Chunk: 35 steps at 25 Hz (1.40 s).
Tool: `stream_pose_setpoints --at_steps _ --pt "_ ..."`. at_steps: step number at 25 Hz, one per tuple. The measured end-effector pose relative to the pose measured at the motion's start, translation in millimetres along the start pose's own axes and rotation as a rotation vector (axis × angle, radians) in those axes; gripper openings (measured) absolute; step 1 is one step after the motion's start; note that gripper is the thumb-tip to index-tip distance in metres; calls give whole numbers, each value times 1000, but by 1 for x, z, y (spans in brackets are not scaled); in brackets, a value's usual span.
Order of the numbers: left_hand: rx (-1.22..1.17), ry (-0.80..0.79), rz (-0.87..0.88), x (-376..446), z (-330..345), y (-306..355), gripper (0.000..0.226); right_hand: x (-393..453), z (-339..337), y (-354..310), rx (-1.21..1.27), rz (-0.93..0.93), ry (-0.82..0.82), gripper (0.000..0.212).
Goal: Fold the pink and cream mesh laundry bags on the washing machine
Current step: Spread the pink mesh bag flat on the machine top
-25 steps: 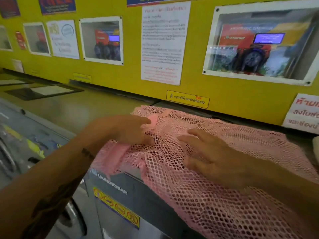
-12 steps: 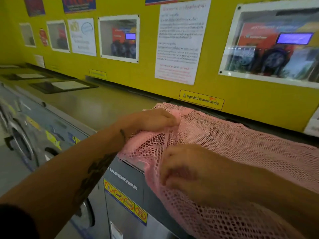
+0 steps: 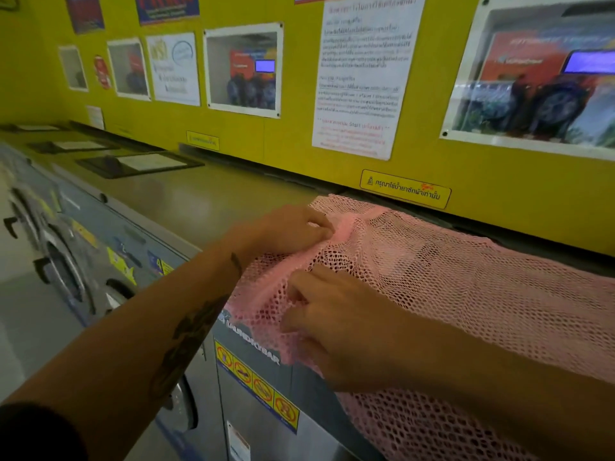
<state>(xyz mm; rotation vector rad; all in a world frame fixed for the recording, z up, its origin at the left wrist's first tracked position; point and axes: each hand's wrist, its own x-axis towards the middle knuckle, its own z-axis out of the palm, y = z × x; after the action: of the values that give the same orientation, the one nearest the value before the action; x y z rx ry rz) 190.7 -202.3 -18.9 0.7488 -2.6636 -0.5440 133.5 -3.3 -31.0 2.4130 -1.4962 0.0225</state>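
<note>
Pink mesh bag (image 3: pixel 466 294) draped over washing machine (image 3: pixel 253 387) top, front part hanging. Left hand (image 3: pixel 293 231) pinches far-left edge; right hand (image 3: pixel 336 327) grip closed on near edge. Risk: slippery mesh slides off front, fold skews.

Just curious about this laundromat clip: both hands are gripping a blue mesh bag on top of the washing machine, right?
Not blue. The head view shows the mesh bag is pink; both the left hand and right hand pinch it on the washing machine.

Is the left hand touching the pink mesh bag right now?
Touching. The head view shows the left hand with fingertips pinching a bunched fold of the pink mesh laundry bag.
</note>
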Motion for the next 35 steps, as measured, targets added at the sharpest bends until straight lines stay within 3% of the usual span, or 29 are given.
stream_pose_setpoints --at_steps 2,5,7,8,10,12,14,19,24,26,28,31,33,35 --pt "-17 -28 -41 -3 2 -5 35 -4 -7 5 205 -25 -6 29" --pt "12 -31 -29 -1 -2 -6 36 -18 -29 36 688 117 63 27" --pt "53 -18 -22 6 -5 0 42 -34 -30 70 569 309 162 28" --pt "69 -3 -16 10 -4 6 46 -45 -26 90 396 463 123 33" --pt "48 34 9 19 3 19 54 -73 -9 125 78 903 -231 60" --pt "14 -42 39 27 17 31 65 -103 11 147 115 1206 -522 91" --pt "120 -208 13 34 32 38 74 -128 19 161 262 1221 -543 108" --pt "345 -306 -49 31 38 28 90 -155 4 160 328 1249 -321 99" --pt "336 -413 0 40 25 39 94 -177 -13 139 348 1258 -645 103" --pt "315 -424 -6 42 20 42 92 -178 -16 126 319 1244 -664 101" --pt "382 -442 -7 42 20 47 74 -181 -27 117 273 1230 -608 98" --pt "622 -305 121 38 22 63 64 -204 -62 117 191 1244 -358 90" --pt "496 -110 258 35 25 87 69 -234 -93 122 88 1291 -166 86" --pt "248 31 448 31 29 120 62 -271 -119 133 -52 1409 -76 83"
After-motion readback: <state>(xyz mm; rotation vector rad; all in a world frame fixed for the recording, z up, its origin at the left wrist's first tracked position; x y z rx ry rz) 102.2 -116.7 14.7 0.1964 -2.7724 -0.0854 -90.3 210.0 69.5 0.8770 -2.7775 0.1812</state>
